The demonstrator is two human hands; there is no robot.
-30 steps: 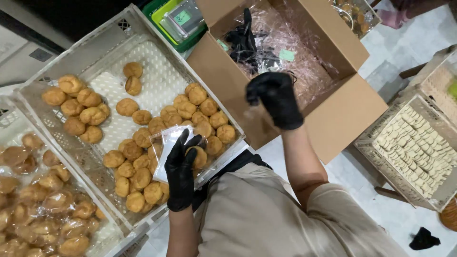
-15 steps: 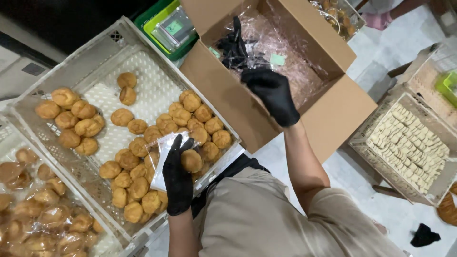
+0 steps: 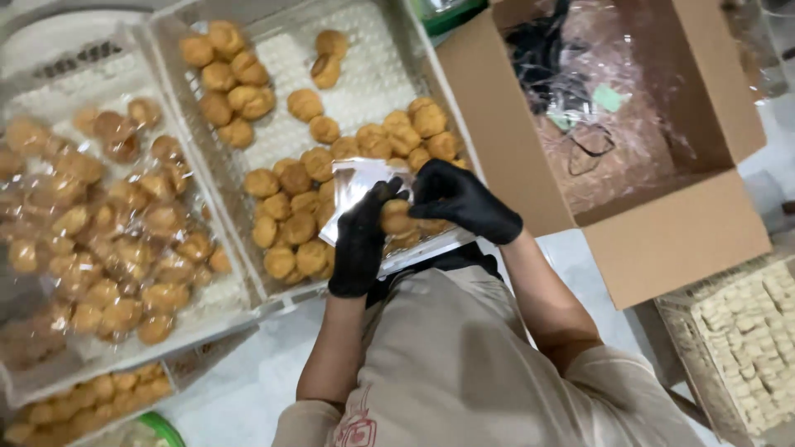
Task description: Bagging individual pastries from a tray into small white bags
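Nearest to me, my left hand (image 3: 362,244) in its black glove is closed around the lower edge of a small clear plastic pouch (image 3: 358,189), thumb and fingers pinching it so the mouth stands up toward the tray. Just beside it my right hand (image 3: 458,199), gloved the same, is curled over a round golden-brown pastry (image 3: 395,217) that sits between the two hands — touching both, as far as I can tell, right at the pouch's opening. To do this well, I judge I should keep the left pinch firm but low, so the film stays spread, and guide the pastry with fingertips only; squeeze it and the crust would likely flake. Beyond my hands lies the white perforated plastic tray (image 3: 364,74) of loose pastries, and to its left a second tray of already bagged pastries (image 3: 99,232). Farther right stands an open brown cardboard box (image 3: 679,240) holding clear wrappers.
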